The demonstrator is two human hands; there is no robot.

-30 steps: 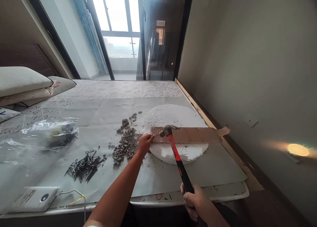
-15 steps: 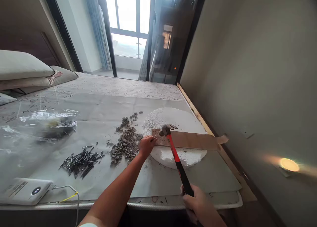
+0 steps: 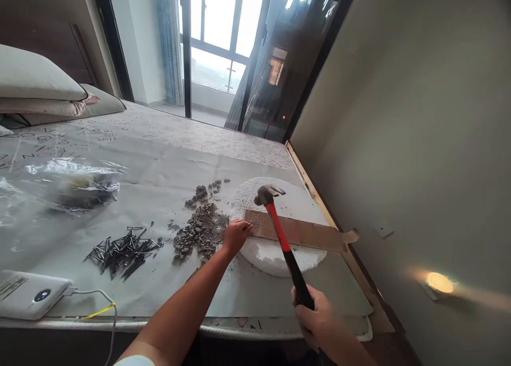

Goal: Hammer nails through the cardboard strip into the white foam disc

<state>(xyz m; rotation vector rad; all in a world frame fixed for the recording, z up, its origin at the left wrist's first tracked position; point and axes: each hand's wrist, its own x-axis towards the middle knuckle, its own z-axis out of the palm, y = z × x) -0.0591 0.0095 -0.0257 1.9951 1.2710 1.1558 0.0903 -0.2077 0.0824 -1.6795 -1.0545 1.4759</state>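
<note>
Claw hammer (image 3: 285, 243) clenched low in our right hand (image 3: 314, 315), likely for leverage; our left hand (image 3: 235, 235) pinches a probable nail (image 3: 251, 225), presumably steadying it at the perforated board (image 3: 305, 233).

Home bdrm: pale letter-patterned mattress (image 3: 223, 138) mid-frame, stacked off-white fabric pillows (image 3: 35, 76) far L, dk. brown headboard (image 3: 40, 44) upper L, blue-grey fabric curtain (image 3: 168, 47) & tall dk.-framed glass window (image 3: 219, 20) top ctr.
</note>
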